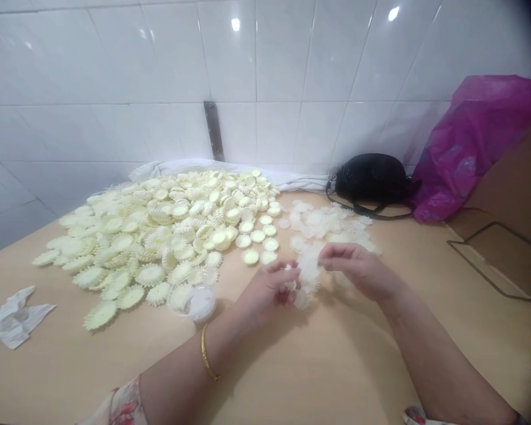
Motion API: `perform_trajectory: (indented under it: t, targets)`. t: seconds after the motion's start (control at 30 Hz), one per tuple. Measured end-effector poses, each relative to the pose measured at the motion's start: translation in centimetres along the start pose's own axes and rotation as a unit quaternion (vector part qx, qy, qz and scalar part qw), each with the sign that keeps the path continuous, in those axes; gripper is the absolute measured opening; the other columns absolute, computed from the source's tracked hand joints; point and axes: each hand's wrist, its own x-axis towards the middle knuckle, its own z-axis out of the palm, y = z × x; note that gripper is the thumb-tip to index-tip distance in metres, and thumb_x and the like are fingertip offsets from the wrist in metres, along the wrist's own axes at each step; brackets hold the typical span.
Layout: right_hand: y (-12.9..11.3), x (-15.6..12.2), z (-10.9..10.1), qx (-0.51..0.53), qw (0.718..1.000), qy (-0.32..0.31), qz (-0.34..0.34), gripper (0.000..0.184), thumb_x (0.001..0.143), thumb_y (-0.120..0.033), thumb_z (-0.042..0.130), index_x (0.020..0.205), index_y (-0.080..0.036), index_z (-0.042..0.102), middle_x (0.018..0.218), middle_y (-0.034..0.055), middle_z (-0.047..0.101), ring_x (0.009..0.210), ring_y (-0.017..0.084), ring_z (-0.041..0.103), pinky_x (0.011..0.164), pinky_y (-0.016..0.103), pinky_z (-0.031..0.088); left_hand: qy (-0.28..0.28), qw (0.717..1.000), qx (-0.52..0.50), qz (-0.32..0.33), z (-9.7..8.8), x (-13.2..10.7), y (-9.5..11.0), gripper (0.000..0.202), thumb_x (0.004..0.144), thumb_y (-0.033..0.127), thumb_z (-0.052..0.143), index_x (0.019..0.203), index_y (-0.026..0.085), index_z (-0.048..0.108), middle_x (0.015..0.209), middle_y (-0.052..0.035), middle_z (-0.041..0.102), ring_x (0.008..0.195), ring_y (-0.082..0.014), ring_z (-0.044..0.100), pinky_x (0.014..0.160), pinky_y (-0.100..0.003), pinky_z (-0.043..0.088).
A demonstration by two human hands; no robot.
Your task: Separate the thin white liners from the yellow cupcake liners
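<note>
Two forearms (pixel 181 375): left grip (pixel 265 289) pinches white pieces (pixel 291 285), right grip (pixel 361 268) pinches one translucent disc (pixel 308 263).

Left hand (pixel 272 289) curled, fingers bent; right hand (pixel 358 268) in a pinch; forearms (pixel 429 342) angling inward.

I see bright light, glare on the tiles (pixel 278 59), soft shadows on the table (pixel 318 383), hazy detail, a dark right edge.
</note>
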Motion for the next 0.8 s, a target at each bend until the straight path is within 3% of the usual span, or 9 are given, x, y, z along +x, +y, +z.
perform_trajectory:
  t: [0.23,0.53,0.7,0.8]
  targets:
    - [0.6,0.2,1.0,-0.008,0.998,-0.049,0.027,0.019,0.063,-0.036,0.067,0.064,-0.017,0.063,0.063,-0.0014,0.055,0.064,0.013,0.048,0.066,0.027,0.037,0.026,1.000,0.008,0.004,-0.2,0.5,-0.6,0.022,0.061,0.021,0.065,0.068,0.018,0.045,0.054,0.0042,0.049,0.039,-0.0051,0.039,0.041,-0.020,0.022]
    - [0.9,0.5,0.7,-0.041,0.999,0.007,-0.011,0.033,0.073,-0.049,0.057,0.077,-0.018,0.068,0.068,0.0008,0.058,0.068,0.014,0.050,0.069,0.027,0.039,0.038,0.998,0.031,0.031,-0.5,0.6,-0.7,0.018,0.063,0.022,0.062,0.067,0.018,0.046,0.053,0.0045,0.048,0.041,-0.0054,0.039,0.041,-0.020,0.025]
    - [0.7,0.4,1.8,-0.013,0.999,-0.030,0.003,0.031,0.069,-0.047,0.063,0.078,-0.017,0.065,0.068,0.0002,0.057,0.066,0.014,0.050,0.064,0.027,0.039,0.035,0.996,0.060,0.049,-0.4,0.6,-0.8,0.017,0.064,0.024,0.062,0.066,0.018,0.046,0.053,0.0048,0.047,0.038,-0.0051,0.038,0.041,-0.021,0.025]
    - [0.4,0.3,2.6,-0.024,0.999,-0.042,-0.003,0.028,0.067,-0.044,0.064,0.068,-0.017,0.060,0.063,-0.0008,0.055,0.061,0.013,0.048,0.060,0.027,0.037,0.034,0.996,0.069,0.052,-0.3,0.4,-0.8,0.015,0.064,0.023,0.062,0.066,0.018,0.048,0.050,0.0046,0.046,0.039,-0.0054,0.038,0.041,-0.021,0.025]
